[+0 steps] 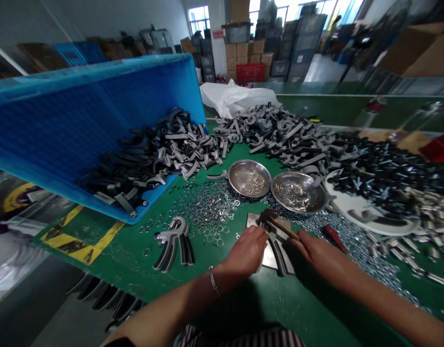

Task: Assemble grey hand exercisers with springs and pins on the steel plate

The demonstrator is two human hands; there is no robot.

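Note:
My right hand (312, 248) is closed round the wooden handle of a hammer (285, 226). The hammer's dark head is over the upper part of a metal plate (289, 264), close to my left hand (248, 246). My left hand has its fingers curled round a grey and black handled part (278, 254) that lies on the plate; its grip end points towards me. Two grey and black hand grips (176, 246) with a spring stand to the left of my left hand on the green table. Small rings (211, 207) are scattered beyond them.
A tipped blue crate (135, 91) spills grey handles at the left. Two metal bowls (240, 166) (297, 209) hold small parts. Handles (280, 130) are heaped behind. A white tray (381, 224) of black parts, metal cylinders (410, 255) and a red-handled tool (333, 238) lie at the right.

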